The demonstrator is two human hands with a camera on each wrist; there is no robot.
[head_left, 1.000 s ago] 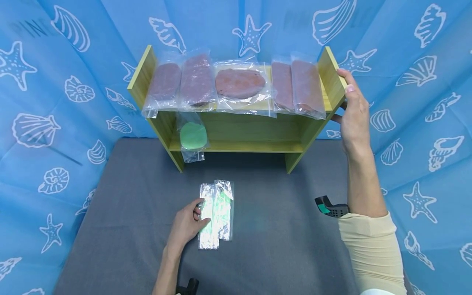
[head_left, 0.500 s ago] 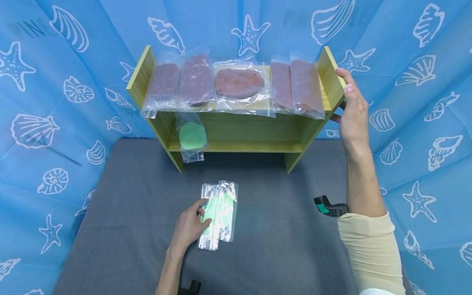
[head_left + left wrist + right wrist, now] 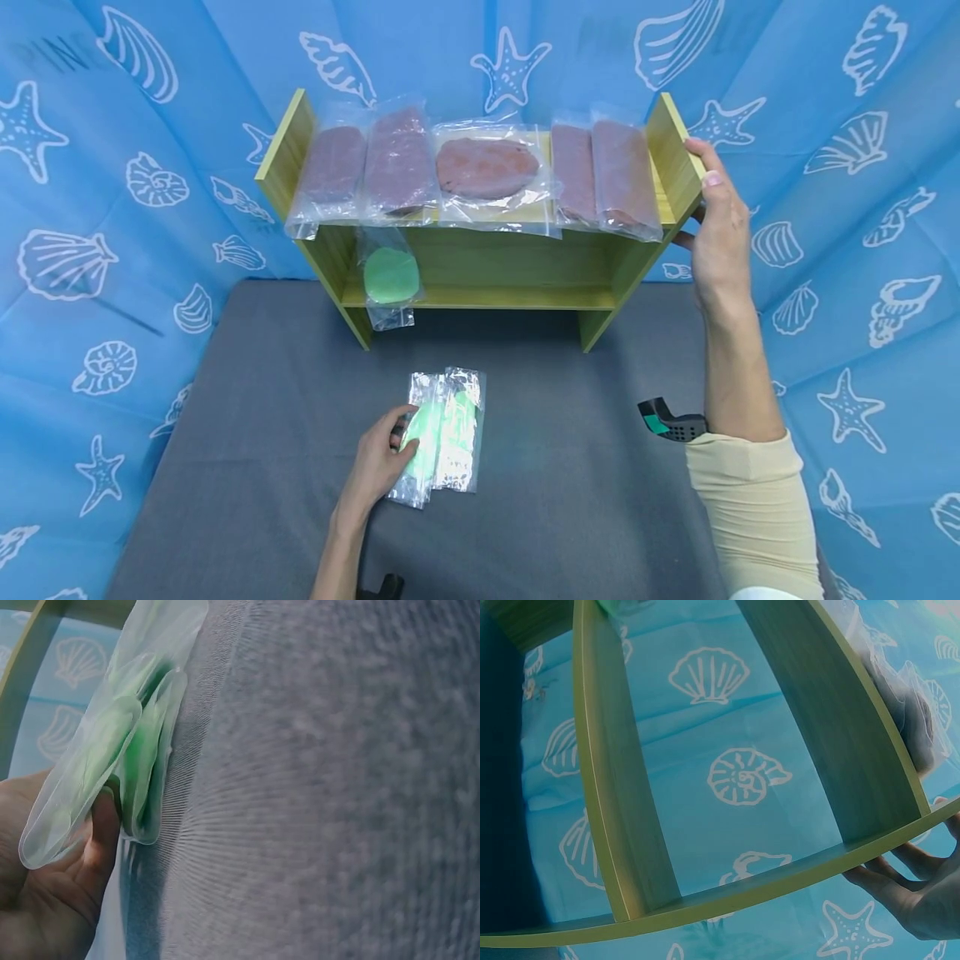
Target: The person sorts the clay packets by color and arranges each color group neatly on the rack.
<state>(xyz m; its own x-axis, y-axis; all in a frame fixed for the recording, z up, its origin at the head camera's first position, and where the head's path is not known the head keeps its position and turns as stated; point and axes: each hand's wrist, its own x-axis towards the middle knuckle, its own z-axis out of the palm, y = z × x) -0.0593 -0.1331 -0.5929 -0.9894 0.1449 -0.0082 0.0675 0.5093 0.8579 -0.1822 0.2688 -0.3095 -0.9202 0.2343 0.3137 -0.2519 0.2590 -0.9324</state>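
Two clear plastic bags with flat green pieces inside lie side by side on the grey cloth in the head view. My left hand (image 3: pixel 377 460) pinches the left bag (image 3: pixel 425 433) at its left edge; the right bag (image 3: pixel 461 433) lies against its other side. In the left wrist view the thumb and fingers (image 3: pixel 105 840) hold the near bag (image 3: pixel 79 776), tipped up, with the other bag (image 3: pixel 146 772) behind it. Up at the wooden shelf (image 3: pixel 517 258), my right hand (image 3: pixel 722 237) grips the top of the right side panel (image 3: pixel 742 900).
Several clear bags with flat reddish-brown pieces (image 3: pixel 487 171) lean along the top shelf. A bag with a round green piece (image 3: pixel 392 275) stands at the left of the lower shelf. Blue shell-print curtain (image 3: pixel 187 208) surrounds the grey cloth-covered table (image 3: pixel 547 517).
The two bags slid slightly right, then the left bag's lower end swung left with my left hand, turning it askew. My right hand stays on the shelf panel.
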